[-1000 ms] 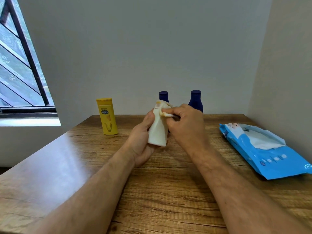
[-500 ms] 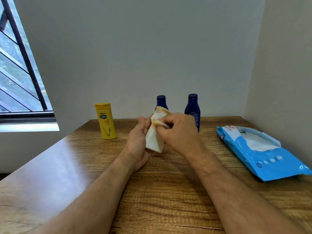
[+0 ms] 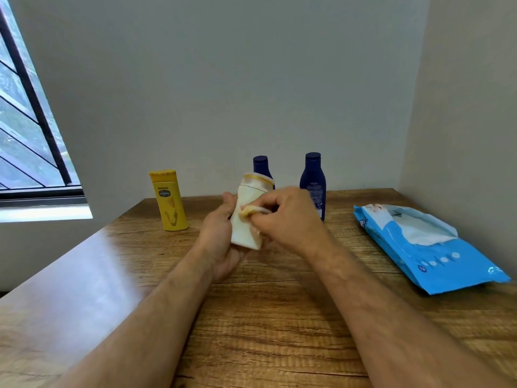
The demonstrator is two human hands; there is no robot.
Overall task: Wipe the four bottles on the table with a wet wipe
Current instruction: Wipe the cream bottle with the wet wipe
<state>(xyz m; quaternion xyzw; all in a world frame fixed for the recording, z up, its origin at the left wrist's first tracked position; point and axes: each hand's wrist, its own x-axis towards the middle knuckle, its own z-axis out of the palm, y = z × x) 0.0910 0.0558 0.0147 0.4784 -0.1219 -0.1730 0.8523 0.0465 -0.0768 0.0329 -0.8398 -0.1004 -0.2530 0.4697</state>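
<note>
Cream bottle point(image 3: 247, 219): held up above the worktop point(image 3: 279, 317), near its middle, tilted with the cap leaning to the right; a gold band circles the cap at the top.
Left hand point(image 3: 221, 236): cups the cream bottle from the left and from below; the thumb lies up along the bottle's left edge, and the other fingers wrap behind it, mostly hidden.
Right hand point(image 3: 291, 217): in front of the bottle's right side, fingers curled and pinching the wet wipe point(image 3: 253, 210).
Wet wipe: a small bunched wad, yellowish white, pressed against the front of the cream bottle about midway up, between the right fingertips and the bottle's face.
Fingers on the bottle: left ones grip its body; right ones meet it only through the wipe.
Yellow bottle point(image 3: 168, 199): upright on the worktop to the left of the hands, well apart from them, label facing the camera.
Dark blue bottle, left point(image 3: 261, 168): upright behind the cream bottle, only cap and shoulder visible over it.
Dark blue bottle, right point(image 3: 313, 180): upright just beyond the right hand, its lower part hidden behind the knuckles.
Wipes pack point(image 3: 425, 247): blue, lying flat at the worktop's right side, flap open with a white sheet showing.
Window point(image 3: 28, 135): at the far left, dark frame and bars.
</note>
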